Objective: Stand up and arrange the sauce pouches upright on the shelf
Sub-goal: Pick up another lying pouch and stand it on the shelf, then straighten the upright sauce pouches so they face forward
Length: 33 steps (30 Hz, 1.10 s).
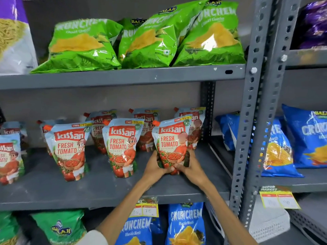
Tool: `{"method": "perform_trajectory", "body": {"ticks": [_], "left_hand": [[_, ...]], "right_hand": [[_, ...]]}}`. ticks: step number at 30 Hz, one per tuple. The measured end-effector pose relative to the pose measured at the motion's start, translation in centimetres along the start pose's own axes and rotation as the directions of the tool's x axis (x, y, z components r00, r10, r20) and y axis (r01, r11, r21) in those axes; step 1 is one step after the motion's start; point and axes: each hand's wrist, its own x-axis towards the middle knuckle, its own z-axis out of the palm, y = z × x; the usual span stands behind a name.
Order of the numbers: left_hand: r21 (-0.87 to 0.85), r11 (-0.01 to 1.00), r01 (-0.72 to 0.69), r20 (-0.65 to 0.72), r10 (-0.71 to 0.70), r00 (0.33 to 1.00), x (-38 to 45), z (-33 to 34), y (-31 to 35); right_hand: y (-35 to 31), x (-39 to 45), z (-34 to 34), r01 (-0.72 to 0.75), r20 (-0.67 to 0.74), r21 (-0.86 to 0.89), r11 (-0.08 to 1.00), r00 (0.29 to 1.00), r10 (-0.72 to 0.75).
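Several Kissan tomato sauce pouches stand upright on the grey middle shelf (99, 190). The rightmost front pouch (170, 142) is upright and held at its base by both hands: my left hand (154, 166) grips its lower left side, my right hand (190, 167) its lower right side. To its left stand a second front pouch (122, 147) and a third (69, 152), with another (8, 158) cut off at the left edge. A back row of pouches (146, 121) stands behind them, partly hidden.
Green chip bags (159, 38) lie on the shelf above. Blue chip bags (185, 225) fill the shelf below, and more blue bags (307, 137) sit in the neighbouring rack to the right. A perforated grey upright (247, 121) borders the shelf on the right. Yellow price tags (145, 207) hang from the shelf edge.
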Motion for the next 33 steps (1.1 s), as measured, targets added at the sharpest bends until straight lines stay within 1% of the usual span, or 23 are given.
{"method": "perform_trajectory", "body": {"ticks": [6,10,15,19,21,22,24,25,26,27,30,33], "left_hand": [[-0.039,0.999,-0.024,0.043,0.026,0.999,0.6,3.7,0.2],[-0.048,0.996,-0.07,0.08,0.074,0.994,0.9,6.9,0.7],[0.005,0.994,-0.111,0.095,0.111,0.989,1.0,8.3,0.7],[0.014,0.994,-0.112,0.091,0.11,0.99,1.1,8.2,0.7],[0.0,0.994,-0.113,0.085,0.112,0.99,0.3,7.8,0.7],[-0.02,0.993,-0.113,0.076,0.114,0.991,0.0,7.5,0.8],[-0.044,0.994,-0.105,0.035,0.106,0.994,-1.2,5.7,0.5],[-0.05,0.992,-0.116,0.015,0.117,0.993,-1.8,4.7,0.4],[-0.052,0.989,-0.135,-0.009,0.135,0.991,-2.4,3.4,0.2],[-0.054,0.986,-0.157,-0.041,0.155,0.987,-3.2,1.8,0.1],[-0.047,0.976,-0.214,-0.16,0.204,0.966,-5.3,-3.5,-0.2],[-0.034,0.97,-0.24,-0.28,0.222,0.934,-6.7,-8.6,-0.9]], "right_hand": [[0.5,-1.2,-2.6,-0.083,-0.152,0.058,0.995,0.984,0.091],[0.6,-2.0,-4.6,-0.106,-0.241,0.045,0.993,0.964,0.114],[0.2,-2.8,-5.2,-0.08,-0.285,0.028,0.996,0.955,0.085],[-0.3,-3.5,-4.9,-0.035,-0.346,-0.05,0.998,0.938,0.016],[-0.5,-4.2,-4.1,-0.039,-0.43,-0.125,0.991,0.903,-0.019],[-0.5,-4.5,-3.8,-0.017,-0.487,-0.164,0.986,0.871,-0.066],[-0.9,-5.4,-2.4,0.093,-0.58,-0.216,0.972,0.789,-0.204],[-1.0,-5.7,-1.7,0.151,-0.602,-0.243,0.958,0.751,-0.271],[-1.2,-6.0,-0.8,0.189,-0.604,-0.258,0.947,0.734,-0.311],[-1.6,-6.0,0.3,0.213,-0.588,-0.255,0.943,0.74,-0.326],[-2.9,-5.2,4.1,0.233,-0.466,-0.161,0.959,0.839,-0.282],[-4.1,-3.7,7.7,0.216,-0.342,-0.036,0.976,0.915,-0.215]]}}
